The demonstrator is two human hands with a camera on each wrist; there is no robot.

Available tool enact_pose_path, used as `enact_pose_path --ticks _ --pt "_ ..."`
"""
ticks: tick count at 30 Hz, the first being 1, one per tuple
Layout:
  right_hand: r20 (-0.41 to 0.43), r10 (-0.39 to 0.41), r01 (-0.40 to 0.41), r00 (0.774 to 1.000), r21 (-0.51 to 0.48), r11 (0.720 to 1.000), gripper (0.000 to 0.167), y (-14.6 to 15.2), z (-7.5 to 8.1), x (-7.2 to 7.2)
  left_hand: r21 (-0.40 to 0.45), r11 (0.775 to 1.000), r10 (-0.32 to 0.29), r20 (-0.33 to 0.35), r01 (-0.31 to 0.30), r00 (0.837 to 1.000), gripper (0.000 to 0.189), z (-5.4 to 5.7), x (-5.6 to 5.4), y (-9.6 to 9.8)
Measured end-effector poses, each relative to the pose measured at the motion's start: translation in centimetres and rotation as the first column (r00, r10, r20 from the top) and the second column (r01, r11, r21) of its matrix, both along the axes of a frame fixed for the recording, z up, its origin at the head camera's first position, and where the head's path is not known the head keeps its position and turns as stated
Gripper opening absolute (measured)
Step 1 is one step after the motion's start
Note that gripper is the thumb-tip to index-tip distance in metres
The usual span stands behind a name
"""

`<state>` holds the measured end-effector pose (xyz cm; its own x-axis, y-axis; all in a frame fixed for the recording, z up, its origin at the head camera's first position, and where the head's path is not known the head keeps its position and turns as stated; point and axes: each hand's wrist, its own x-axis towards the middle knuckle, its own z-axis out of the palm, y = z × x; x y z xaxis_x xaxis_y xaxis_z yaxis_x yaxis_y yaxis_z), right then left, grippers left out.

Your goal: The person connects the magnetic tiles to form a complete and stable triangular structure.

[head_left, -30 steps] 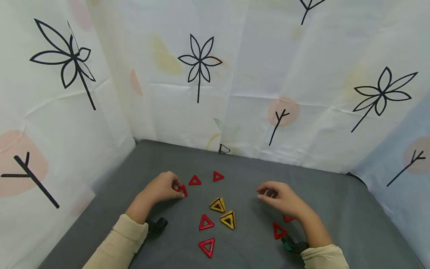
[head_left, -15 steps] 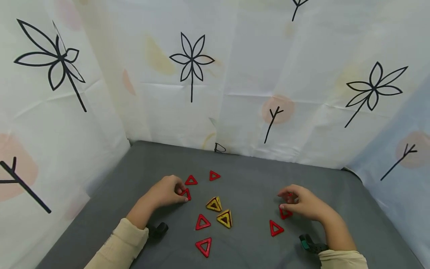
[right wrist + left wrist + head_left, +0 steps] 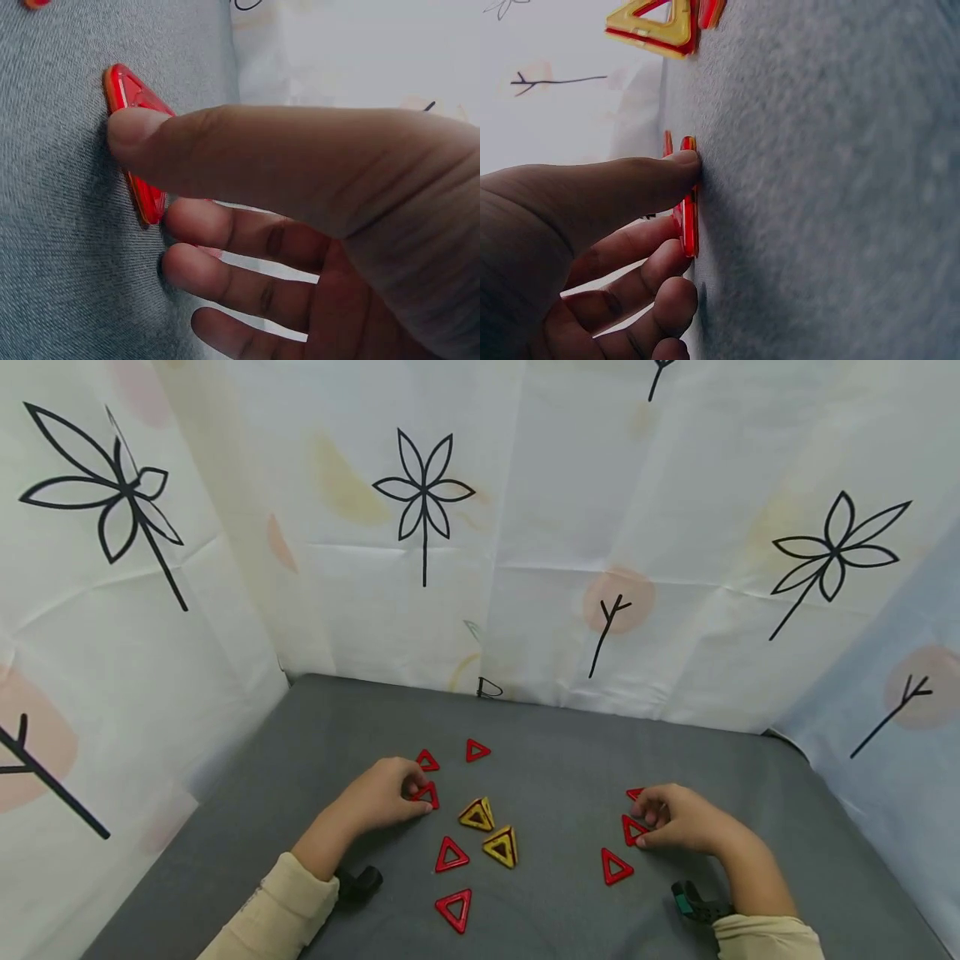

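Observation:
My left hand (image 3: 386,792) pinches a red triangular magnetic tile (image 3: 432,800) between thumb and fingers. In the left wrist view that tile (image 3: 690,232) appears edge-on, close over the grey cloth. On the right, my right hand (image 3: 686,818) has its thumb on one side of another red triangular tile (image 3: 151,208) and its index fingertip at the other. The thumb covers the middle of it. Between the hands stand two small yellow-and-red triangular pieces, one farther (image 3: 477,821) and one nearer (image 3: 497,853).
Two red tiles lie beyond my left hand, one near it (image 3: 429,768) and one farther right (image 3: 470,750). Closer in are two more, an upper (image 3: 452,865) and a lower (image 3: 453,899). By my right hand lie a nearer tile (image 3: 605,867) and a partly hidden one (image 3: 634,793).
My right hand has moved right to the red triangular tile and closed on it. The left hand has shifted slightly right with its tile. The head view has turned a little.

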<state>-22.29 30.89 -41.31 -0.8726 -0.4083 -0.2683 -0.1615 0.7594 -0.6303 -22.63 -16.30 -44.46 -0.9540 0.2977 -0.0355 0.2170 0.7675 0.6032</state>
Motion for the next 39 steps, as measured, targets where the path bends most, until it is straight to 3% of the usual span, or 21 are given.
enact_pose_path --ticks 7,15,26,39 --pt "-0.032 -0.001 0.002 0.999 0.011 1.000 0.029 -0.7 -0.3 0.1 -0.004 1.000 -0.002 0.005 0.002 1.000 0.025 0.0 0.2 0.5" --pt "-0.034 0.000 0.000 0.999 0.000 1.000 0.043 -1.3 -0.6 0.0 -0.017 1.000 0.019 0.000 -0.019 1.000 0.024 0.0 0.4 0.7" --pt "-0.081 0.018 -0.015 0.997 0.029 0.999 0.036 -2.3 -0.9 0.0 -0.021 1.000 0.015 0.003 -0.015 1.000 0.023 0.2 0.5 1.3" --pt "-0.045 0.038 -0.039 0.998 -0.016 0.999 0.038 -2.8 -0.6 -0.1 0.011 1.000 0.011 -0.018 -0.011 1.000 0.020 -0.1 0.6 1.4"
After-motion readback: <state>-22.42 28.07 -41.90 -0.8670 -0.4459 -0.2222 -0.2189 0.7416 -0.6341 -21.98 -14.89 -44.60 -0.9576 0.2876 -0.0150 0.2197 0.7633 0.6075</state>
